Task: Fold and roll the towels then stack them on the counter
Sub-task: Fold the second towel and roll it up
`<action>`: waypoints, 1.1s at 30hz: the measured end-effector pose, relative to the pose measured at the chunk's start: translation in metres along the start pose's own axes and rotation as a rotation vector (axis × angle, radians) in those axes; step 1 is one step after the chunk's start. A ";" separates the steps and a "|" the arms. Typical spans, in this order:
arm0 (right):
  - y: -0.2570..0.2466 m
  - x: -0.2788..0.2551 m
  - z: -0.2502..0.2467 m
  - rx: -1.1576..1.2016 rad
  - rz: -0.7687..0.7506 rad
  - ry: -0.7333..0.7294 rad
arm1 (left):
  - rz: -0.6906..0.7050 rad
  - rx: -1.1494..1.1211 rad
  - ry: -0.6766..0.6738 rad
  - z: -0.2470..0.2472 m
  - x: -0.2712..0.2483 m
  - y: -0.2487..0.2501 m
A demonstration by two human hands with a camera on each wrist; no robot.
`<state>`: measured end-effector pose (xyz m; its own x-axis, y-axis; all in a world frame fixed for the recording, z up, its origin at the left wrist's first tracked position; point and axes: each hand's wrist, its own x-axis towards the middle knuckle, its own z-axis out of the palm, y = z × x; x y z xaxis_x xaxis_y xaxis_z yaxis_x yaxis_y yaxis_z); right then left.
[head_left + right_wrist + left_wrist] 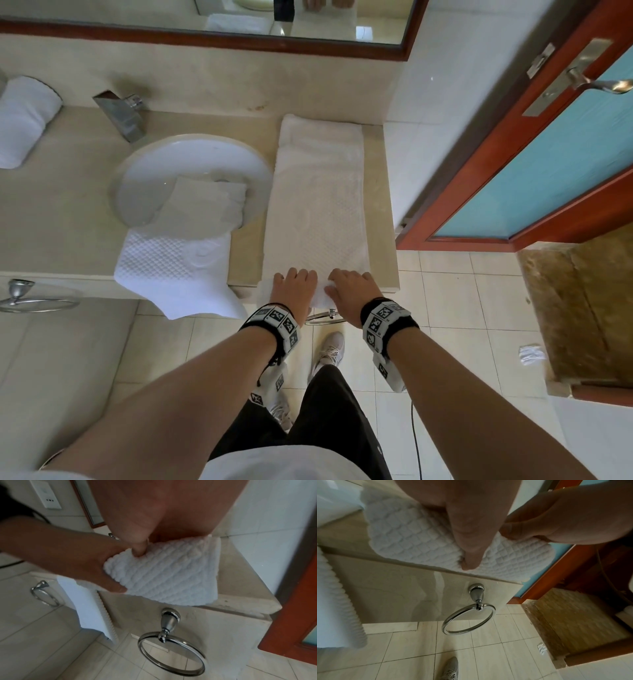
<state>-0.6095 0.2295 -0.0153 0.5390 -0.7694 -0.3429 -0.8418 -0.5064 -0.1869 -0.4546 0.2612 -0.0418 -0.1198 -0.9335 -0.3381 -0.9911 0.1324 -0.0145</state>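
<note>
The near end of the long folded towel (317,205) is gripped by both hands at the front edge of the desk (68,219). The left hand (294,286) is set on the towel's left part with its fingers curled over the top and the thumb (471,545) pressed into the waffle weave from the front, so the cloth is pinched. The right hand (351,289) is placed just beside it on the right part, its thumb (139,547) dug into the same rolled-up end while the fingers are curled over the far side. The end under the hands is bunched into a small roll that overhangs the desk's edge; the remainder of the towel is laid flat in a narrow strip running back toward the wall.

To the left, a second towel (178,267) is draped from the sink (191,150) across the desk and hangs over its front. A rolled towel (24,120) is seen at the far left of the desk, near the faucet (121,114). A chrome towel ring (469,619) is fixed to the desk's front panel below the hands. A wooden door (548,154) with a blue panel stands to the right.
</note>
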 end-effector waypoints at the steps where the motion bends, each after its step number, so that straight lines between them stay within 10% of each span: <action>1: -0.002 0.000 0.002 0.047 0.036 0.009 | -0.009 -0.003 -0.010 0.000 0.003 0.000; 6: -0.012 0.010 0.012 -0.128 0.041 -0.054 | 0.056 -0.002 -0.020 -0.003 0.010 -0.003; 14: 0.006 0.031 0.005 0.270 0.220 -0.253 | -0.028 -0.006 -0.066 0.000 0.015 -0.011; 23: 0.001 0.039 0.016 -0.076 0.102 -0.101 | 0.012 -0.081 -0.197 -0.011 0.041 -0.020; 33: 0.002 0.050 -0.008 -0.149 0.104 -0.105 | 0.024 -0.006 -0.019 -0.001 0.030 -0.021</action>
<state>-0.5845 0.1869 -0.0256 0.4366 -0.7797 -0.4488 -0.8748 -0.4844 -0.0096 -0.4370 0.2300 -0.0503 -0.1426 -0.9236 -0.3558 -0.9882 0.1529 -0.0008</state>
